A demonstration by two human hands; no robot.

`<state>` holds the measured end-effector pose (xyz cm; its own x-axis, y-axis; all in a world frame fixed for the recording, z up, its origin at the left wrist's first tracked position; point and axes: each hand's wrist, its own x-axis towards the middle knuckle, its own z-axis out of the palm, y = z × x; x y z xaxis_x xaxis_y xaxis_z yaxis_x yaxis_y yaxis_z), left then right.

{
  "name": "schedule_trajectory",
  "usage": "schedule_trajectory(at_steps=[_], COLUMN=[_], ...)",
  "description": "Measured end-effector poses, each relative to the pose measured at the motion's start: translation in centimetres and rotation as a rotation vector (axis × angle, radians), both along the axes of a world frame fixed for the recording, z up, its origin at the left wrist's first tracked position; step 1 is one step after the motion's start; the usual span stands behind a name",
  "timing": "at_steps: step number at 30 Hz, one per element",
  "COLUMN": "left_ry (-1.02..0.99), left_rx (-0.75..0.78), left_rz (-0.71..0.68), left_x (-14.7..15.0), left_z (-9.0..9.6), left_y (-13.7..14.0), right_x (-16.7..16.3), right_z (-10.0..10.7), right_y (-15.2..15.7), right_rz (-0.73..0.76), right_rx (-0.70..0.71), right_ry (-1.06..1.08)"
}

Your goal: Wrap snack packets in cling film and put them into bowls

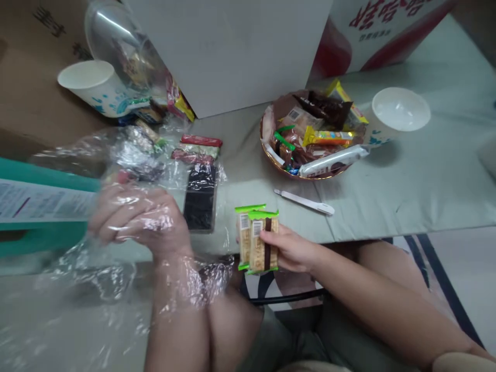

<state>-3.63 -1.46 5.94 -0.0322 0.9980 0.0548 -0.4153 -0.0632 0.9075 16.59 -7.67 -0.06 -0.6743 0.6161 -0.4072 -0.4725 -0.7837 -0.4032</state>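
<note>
Two biscuit packs [264,243] with bright green ends are gripped in my right hand [292,249], held upright near the table's front edge. One pack overlaps the other, and barcodes show on both. Thin, crinkled film of a clear plastic bag [112,274] covers my left hand [141,214] and forearm. The fingers of that hand are curled closed on the bag; its fingertips are partly hidden. Just beyond it, small wrapped snacks [141,150] show through the film. A dark phone [200,199] lies right of my left hand, with red-wrapped snacks [197,149] above it.
A bowl [267,152] heaped with wrapped snacks stands mid-table, with a white pen-like tool [304,201] in front. Paper cups [401,109] [93,88] stand right and left. White boxes [232,51] line the back. A teal-and-white package [42,201] is at far left.
</note>
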Motion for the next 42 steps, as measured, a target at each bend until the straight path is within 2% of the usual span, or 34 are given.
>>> schedule_trajectory(at_steps=[2,3,4,6,8,10,13,15,18,20,22,24,26,29,32,34,36,39,42], left_ry=[-0.253,-0.354,-0.399,-0.364,-0.260,-0.193,-0.169,-0.173,-0.287,-0.445,-0.623,-0.781,-0.895,-0.977,-1.004,-1.018,-1.027,-1.021,-0.965], left_rx=[0.174,0.225,0.227,0.157,0.085,0.035,0.003,-0.001,-0.028,-0.105,-0.202,-0.265,-0.277,-0.270,-0.255,-0.246,-0.239,-0.228,-0.223], left_rz=[0.192,0.235,0.221,0.149,0.077,0.003,-0.074,-0.095,-0.117,-0.130,-0.142,-0.163,-0.197,-0.242,-0.274,-0.294,-0.310,-0.323,-0.296], left_x=[-0.2,-0.2,0.0,0.5,1.3,2.1,2.6,2.6,2.2,2.0,2.0,2.0,2.0,2.0,1.8,1.7,1.6,1.5,1.5], left_z=[-0.2,-0.3,-0.3,0.0,0.6,1.2,1.7,1.8,1.7,1.8,2.0,2.2,2.3,2.4,2.3,2.2,2.2,2.2,2.2], left_y=[0.7,1.0,1.3,1.8,2.2,2.4,2.6,2.7,2.7,2.6,2.6,2.5,2.5,2.4,2.4,2.4,2.4,2.5,2.5], right_x=[1.5,2.4,3.5,5.7,8.0,9.9,12.0,12.8,13.4,13.7,14.0,14.4,14.6,14.5,13.9,13.6,13.3,13.2,13.4], right_z=[0.3,0.6,1.0,2.5,5.0,8.5,14.1,16.9,18.5,18.0,16.8,15.4,14.2,13.4,13.8,14.3,14.7,14.7,14.1], right_y=[-0.3,-0.4,-0.5,-0.5,0.1,1.4,4.4,6.7,10.5,13.0,15.3,17.0,18.0,18.4,18.3,18.4,18.5,18.7,18.5], right_rz=[-0.006,-0.020,-0.043,-0.099,-0.180,-0.269,-0.448,-0.504,-0.334,-0.054,0.305,0.610,0.736,0.687,0.610,0.553,0.513,0.523,0.552], right_rx=[0.111,0.166,0.222,0.345,0.495,0.659,0.954,1.124,1.407,1.591,1.694,1.696,1.682,1.668,1.503,1.429,1.422,1.382,1.349], right_ry=[-0.066,-0.116,-0.179,-0.334,-0.525,-0.758,-1.109,-1.338,-1.638,-1.737,-1.742,-1.791,-1.868,-1.915,-1.959,-1.912,-1.831,-1.813,-1.897])
